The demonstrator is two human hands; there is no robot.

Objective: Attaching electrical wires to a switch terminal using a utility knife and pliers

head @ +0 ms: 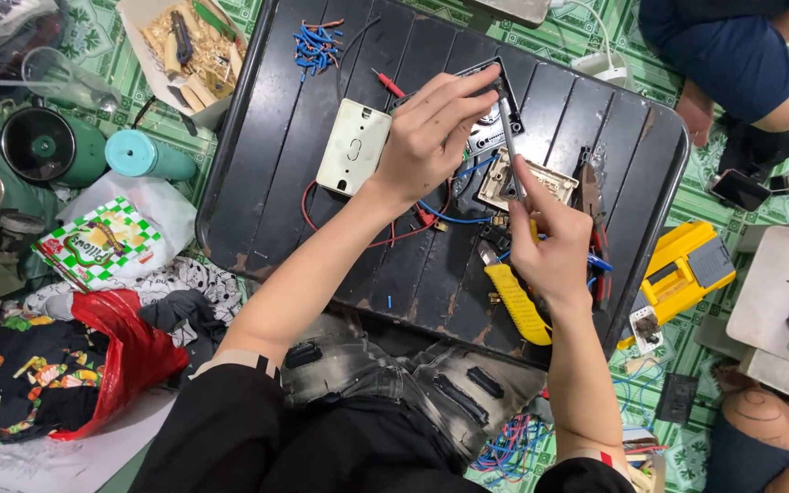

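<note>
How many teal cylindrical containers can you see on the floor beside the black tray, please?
2: a larger dark teal container by the left edge, and a lighter teal bottle lying between it and the black tray. Clutter may hide others.

Left hand (431,137) is gripping a black rectangular faceplate (495,110) on the dark slatted table (267,183), while the right hand (554,246) is poking a thin metal screwdriver (510,146) into it. A cream plastic switch box (353,146) is sitting just left, and a yellow utility knife (518,306) is lying near the right hand.
</note>
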